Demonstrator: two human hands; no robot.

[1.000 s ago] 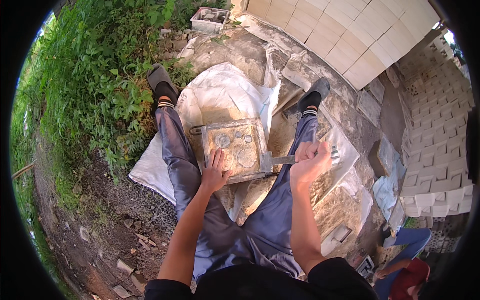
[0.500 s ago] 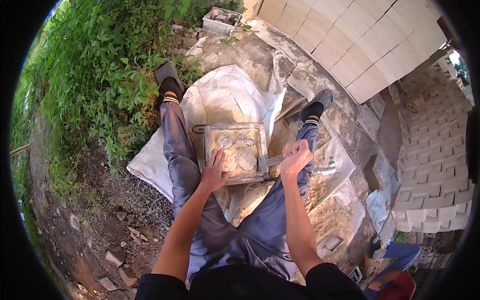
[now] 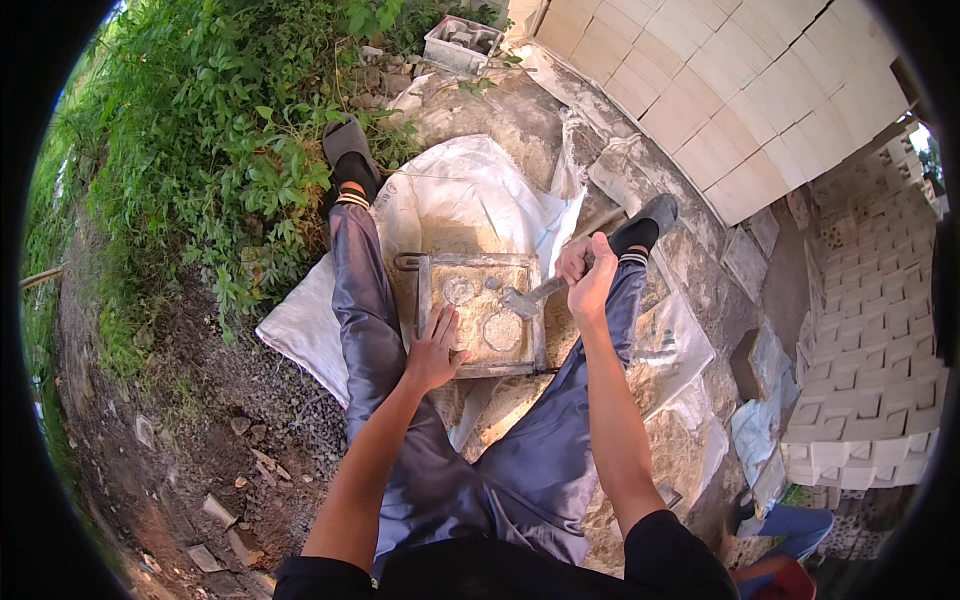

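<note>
Between my legs lies a rectangular frame (image 3: 540,335) filled with tan, sandy material. Set in its surface are a pale round disc (image 3: 503,331), a ring-like round piece (image 3: 458,291) and a small dark round piece (image 3: 491,284). My left hand (image 3: 435,350) rests with fingers stretched flat on the fill at the frame's near left side. Wrapped round a hammer's handle, my right hand (image 3: 588,272) is beyond the frame's right side. The hammer's head (image 3: 517,303) is over the right part of the fill; whether it touches is unclear.
A white woven sack (image 3: 460,185) spreads beneath the frame. Green plants (image 3: 220,180) grow at left above gravel and rubble. Stacked pale blocks (image 3: 750,110) stand at far right, with more blocks (image 3: 860,370) nearer. A grey crate (image 3: 462,47) sits at the back. Another person's leg (image 3: 800,528) shows lower right.
The hammer's head has moved from the frame's right edge inward over the fill, and my right hand has turned. My left hand keeps its place on the frame. The whole view has shifted slightly.
</note>
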